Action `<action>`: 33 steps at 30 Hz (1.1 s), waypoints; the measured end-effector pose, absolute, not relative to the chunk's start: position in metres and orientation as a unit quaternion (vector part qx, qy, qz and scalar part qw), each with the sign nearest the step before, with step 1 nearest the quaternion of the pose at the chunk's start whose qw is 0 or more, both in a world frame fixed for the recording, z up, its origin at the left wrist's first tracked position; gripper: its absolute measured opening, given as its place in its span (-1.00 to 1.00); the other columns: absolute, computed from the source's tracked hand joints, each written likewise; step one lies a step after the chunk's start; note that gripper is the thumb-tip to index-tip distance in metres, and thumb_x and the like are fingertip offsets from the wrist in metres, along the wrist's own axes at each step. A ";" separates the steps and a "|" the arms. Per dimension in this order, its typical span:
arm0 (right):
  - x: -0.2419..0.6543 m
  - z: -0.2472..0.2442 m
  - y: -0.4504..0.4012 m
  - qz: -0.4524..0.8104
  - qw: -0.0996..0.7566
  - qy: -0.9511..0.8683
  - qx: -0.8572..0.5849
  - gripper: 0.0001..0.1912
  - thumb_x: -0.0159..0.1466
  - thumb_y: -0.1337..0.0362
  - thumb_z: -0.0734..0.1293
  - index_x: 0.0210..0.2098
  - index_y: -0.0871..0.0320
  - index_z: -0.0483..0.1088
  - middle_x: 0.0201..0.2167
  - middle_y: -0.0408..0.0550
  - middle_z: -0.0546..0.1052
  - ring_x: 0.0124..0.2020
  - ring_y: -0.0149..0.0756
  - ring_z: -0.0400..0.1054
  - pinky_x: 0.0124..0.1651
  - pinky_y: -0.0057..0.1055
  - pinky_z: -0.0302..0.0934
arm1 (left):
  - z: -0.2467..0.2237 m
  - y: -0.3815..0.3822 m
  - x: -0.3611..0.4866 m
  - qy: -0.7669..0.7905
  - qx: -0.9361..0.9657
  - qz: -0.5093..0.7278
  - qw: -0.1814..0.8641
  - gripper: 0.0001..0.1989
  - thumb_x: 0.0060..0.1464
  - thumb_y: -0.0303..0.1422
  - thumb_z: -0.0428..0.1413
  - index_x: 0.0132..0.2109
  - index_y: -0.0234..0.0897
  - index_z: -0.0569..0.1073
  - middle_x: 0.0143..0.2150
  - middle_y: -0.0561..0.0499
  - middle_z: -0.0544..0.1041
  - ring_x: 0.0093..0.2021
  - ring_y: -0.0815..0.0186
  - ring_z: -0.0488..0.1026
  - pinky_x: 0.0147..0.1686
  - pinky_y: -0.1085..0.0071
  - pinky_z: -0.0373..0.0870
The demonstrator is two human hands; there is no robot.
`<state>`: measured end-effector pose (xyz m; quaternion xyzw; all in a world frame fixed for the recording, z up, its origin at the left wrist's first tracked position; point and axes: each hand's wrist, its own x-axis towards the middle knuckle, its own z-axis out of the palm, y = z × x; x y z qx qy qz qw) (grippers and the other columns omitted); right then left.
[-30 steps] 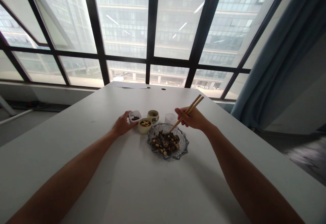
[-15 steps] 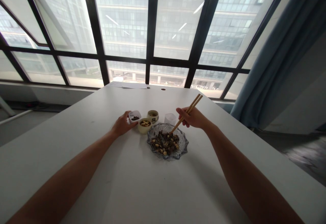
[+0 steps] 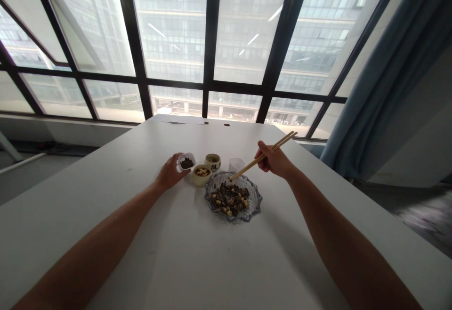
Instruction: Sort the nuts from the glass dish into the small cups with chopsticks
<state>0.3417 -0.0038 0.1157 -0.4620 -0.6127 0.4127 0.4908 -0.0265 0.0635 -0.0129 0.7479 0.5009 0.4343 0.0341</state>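
Observation:
My left hand (image 3: 171, 172) is closed around a small translucent plastic cup (image 3: 180, 165), tilted toward me, with dark seeds (image 3: 186, 162) inside. In my right hand (image 3: 271, 159) is a pair of wooden chopsticks (image 3: 257, 160). Their tips are over the back rim of a scalloped glass bowl (image 3: 254, 206), and a small dark seed seems to be between them. Sunflower seeds mixed with pale nuts (image 3: 229, 198) lie in that bowl. Just right of the plastic cup stands a cream cup (image 3: 201, 179) of peanuts. Another cream cup (image 3: 213, 161) with black lettering is behind it.
A second translucent plastic cup (image 3: 236, 164) stands behind the glass bowl. White paper (image 3: 176, 119) lies at the far end of the white table (image 3: 169, 253), by the windows. A blue curtain (image 3: 367, 79) hangs on the right.
My right hand has moved right, lifting the chopstick tips from the seed pile to above the bowl's back rim. The plastic cup in my left hand is tipped further toward me.

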 end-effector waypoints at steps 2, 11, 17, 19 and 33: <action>0.345 0.114 0.000 0.450 0.511 -0.577 -0.451 -0.35 -0.04 -0.35 0.41 -0.64 0.16 0.33 -0.86 -0.15 0.31 -0.85 -0.46 0.11 -0.81 -0.53 -0.06 | -0.012 0.064 -0.027 0.483 0.748 0.455 0.025 -0.37 -0.03 -0.22 0.25 0.17 -0.23 0.26 0.15 -0.22 0.46 0.06 0.06 0.49 0.05 0.10 0.46; 0.343 0.116 -0.001 0.396 0.535 -0.605 -0.437 -0.34 0.03 -0.36 0.36 -0.62 0.16 0.35 -0.84 -0.12 0.34 -0.86 -0.44 0.12 -0.82 -0.50 -0.03 | -0.011 0.064 -0.027 0.479 0.741 0.470 0.022 -0.36 -0.02 -0.32 0.23 0.21 -0.23 0.23 0.23 -0.22 0.40 0.20 0.02 0.40 0.18 0.05 0.37; 0.320 0.124 -0.015 0.313 0.612 -0.596 -0.415 -0.33 0.14 -0.37 0.26 -0.59 0.14 0.36 -0.81 -0.11 0.36 -0.83 -0.43 0.16 -0.79 -0.47 0.06 | -0.014 0.066 -0.027 0.467 0.746 0.475 0.014 -0.37 0.00 -0.31 0.22 0.21 -0.24 0.24 0.24 -0.22 0.39 0.21 0.02 0.39 0.16 0.08 0.39; 0.303 0.123 -0.022 0.281 0.621 -0.602 -0.415 -0.34 0.17 -0.36 0.24 -0.58 0.15 0.37 -0.78 -0.08 0.39 -0.81 -0.41 0.19 -0.77 -0.46 0.10 | -0.014 0.066 -0.026 0.464 0.748 0.475 0.015 -0.38 -0.01 -0.31 0.23 0.20 -0.23 0.25 0.22 -0.21 0.40 0.19 0.03 0.40 0.15 0.08 0.41; 0.189 0.112 0.012 0.193 0.426 -0.806 -0.362 -0.38 0.22 -0.30 0.25 -0.58 0.14 0.36 -0.68 -0.12 0.44 -0.62 -0.40 0.32 -0.58 -0.50 0.18 | -0.007 0.058 -0.021 0.491 0.755 0.433 0.034 -0.40 -0.06 -0.20 0.27 0.13 -0.19 0.31 0.07 -0.14 0.50 0.03 0.06 0.49 -0.02 0.13 0.49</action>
